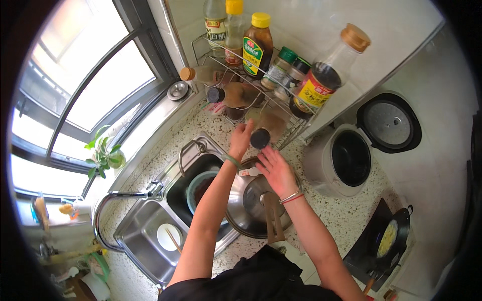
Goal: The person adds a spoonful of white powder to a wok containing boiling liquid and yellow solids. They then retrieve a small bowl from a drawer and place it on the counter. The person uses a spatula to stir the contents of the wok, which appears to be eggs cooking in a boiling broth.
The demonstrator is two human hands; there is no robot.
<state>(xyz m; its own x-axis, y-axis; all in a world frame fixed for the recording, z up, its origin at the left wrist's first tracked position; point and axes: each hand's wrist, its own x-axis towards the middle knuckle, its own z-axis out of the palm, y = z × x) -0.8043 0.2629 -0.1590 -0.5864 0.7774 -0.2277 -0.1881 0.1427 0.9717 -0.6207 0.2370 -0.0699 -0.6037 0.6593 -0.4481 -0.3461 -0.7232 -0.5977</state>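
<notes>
Currently, the black-capped jar (274,123) lies sideways at the wire rack (305,121). The right grip (277,175) is released beside the cap (260,139); whether the left grip (240,140) grasps the jar cannot be determined.

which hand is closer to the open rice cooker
Right. The right hand is just left of the open rice cooker, apart from it; the left hand is farther off to the left, beside the black-capped jar.
</notes>
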